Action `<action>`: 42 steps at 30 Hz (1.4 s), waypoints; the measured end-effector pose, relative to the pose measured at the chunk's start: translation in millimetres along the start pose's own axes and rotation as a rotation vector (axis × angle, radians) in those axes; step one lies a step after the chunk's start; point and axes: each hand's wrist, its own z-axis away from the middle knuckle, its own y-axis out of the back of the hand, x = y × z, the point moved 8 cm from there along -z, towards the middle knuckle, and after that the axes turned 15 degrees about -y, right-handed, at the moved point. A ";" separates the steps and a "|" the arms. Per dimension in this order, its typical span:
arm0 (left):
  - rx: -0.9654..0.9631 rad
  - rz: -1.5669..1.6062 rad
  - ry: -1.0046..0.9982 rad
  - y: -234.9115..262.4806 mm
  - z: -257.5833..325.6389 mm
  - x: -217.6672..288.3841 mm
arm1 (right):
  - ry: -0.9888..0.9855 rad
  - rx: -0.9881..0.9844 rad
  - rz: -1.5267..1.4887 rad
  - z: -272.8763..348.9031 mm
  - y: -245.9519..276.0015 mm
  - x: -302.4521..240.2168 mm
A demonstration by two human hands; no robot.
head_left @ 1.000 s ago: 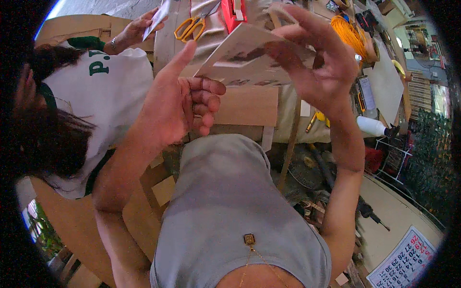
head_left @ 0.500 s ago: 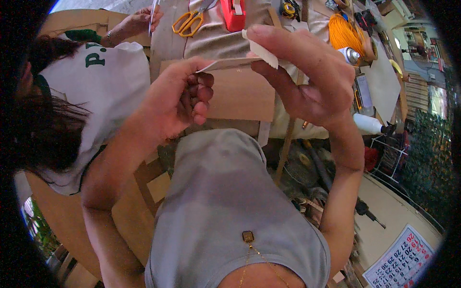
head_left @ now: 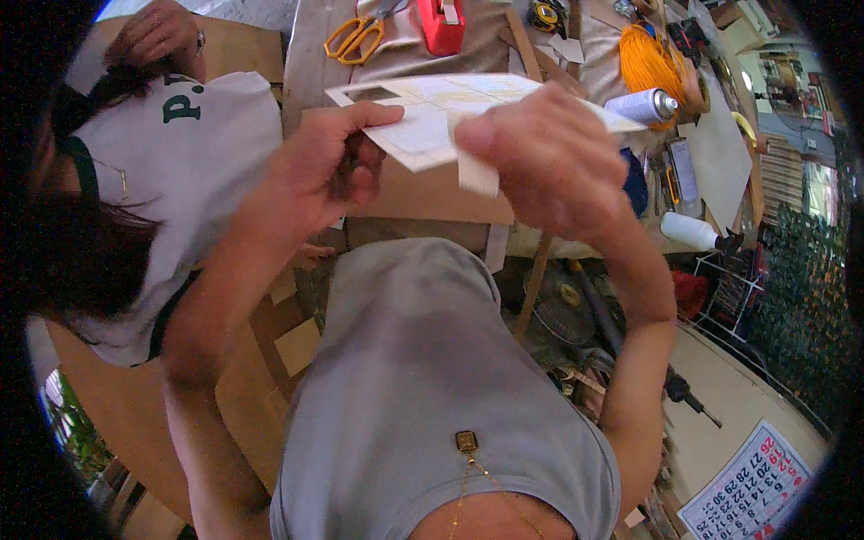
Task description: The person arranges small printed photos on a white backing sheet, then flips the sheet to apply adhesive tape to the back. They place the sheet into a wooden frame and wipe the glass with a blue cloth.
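A thin white card sheet [head_left: 416, 133] with pale yellowish lines is tilted in front of my chest. Near its left corner a dark rectangle shows. My left hand [head_left: 328, 162] pinches the sheet's left edge, thumb on top and fingers curled below. Over the sheet's near right side is my right hand [head_left: 562, 166], smeared by motion. Between its thumb and fingers is a short off-white strip [head_left: 477, 174], which looks like tape or paper and hangs down past the sheet's near edge. Whether the strip touches the sheet I cannot tell.
On the cloth-covered table lie yellow-handled scissors [head_left: 355, 40], a red tape dispenser [head_left: 441, 27], an orange cord coil [head_left: 650, 61] and a spray can [head_left: 643, 106]. A brown board [head_left: 432, 198] sits below the sheet. At left, close by, is another person [head_left: 216, 135] in a white shirt.
The sheet has turned from nearly edge-on to showing its upper face. My right hand has lowered with the strip. The other person's hand has moved left, away from the table.
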 end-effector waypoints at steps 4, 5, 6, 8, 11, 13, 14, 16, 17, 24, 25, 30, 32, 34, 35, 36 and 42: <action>-0.036 -0.096 -0.103 21.0 -27.6 -23.5 | 0.010 -0.051 0.088 55.3 -30.0 9.7; -0.066 -0.151 -0.164 24.8 -34.4 -31.4 | 0.020 -0.069 0.128 73.7 -39.6 12.9; -0.072 -0.182 -0.199 30.6 -41.4 -42.8 | 0.028 -0.086 0.170 92.0 -49.7 15.3; -0.081 -0.245 -0.274 43.4 -54.9 -66.0 | 0.012 -0.110 0.218 127.9 -74.2 25.2; -0.117 -0.310 -0.208 61.1 -71.8 -102.6 | -0.069 -0.221 0.265 171.8 -107.2 38.2; -0.142 -0.331 -0.203 73.8 -83.2 -124.5 | -0.105 -0.281 0.265 192.0 -125.5 46.3; -0.155 -0.342 -0.200 80.0 -88.2 -134.1 | -0.116 -0.304 0.269 199.4 -133.2 48.3; -0.170 -0.436 -0.186 90.5 -96.9 -147.2 | -0.136 -0.352 0.279 210.1 -146.6 52.3; -0.177 -0.483 -0.180 93.6 -99.9 -151.0 | -0.148 -0.387 0.276 213.6 -152.5 54.9; 0.010 -0.799 -0.118 117.1 -104.6 -161.5 | -0.214 -0.515 0.219 223.3 -179.0 67.8; 0.045 -0.824 -0.143 116.1 -103.0 -160.3 | -0.220 -0.529 0.222 223.4 -180.8 69.0; 0.100 -0.963 -0.163 116.6 -103.4 -155.8 | -0.300 -0.636 0.136 217.4 -185.8 76.3; 0.094 -1.079 -0.278 114.1 -106.7 -149.4 | -0.289 -0.665 0.149 218.1 -190.1 78.0; 0.082 -1.112 -0.203 113.5 -108.1 -147.6 | -0.285 -0.715 0.189 221.7 -195.7 79.9; 0.075 -1.128 -0.165 111.6 -108.2 -145.5 | -0.283 -0.714 0.198 221.9 -196.0 79.6; 0.075 -1.209 -0.179 109.6 -109.5 -142.5 | -0.281 -0.712 0.208 221.8 -195.9 79.1; 0.147 -1.390 -0.208 124.9 -118.5 -151.1 | -0.343 -0.687 0.203 230.4 -200.0 79.1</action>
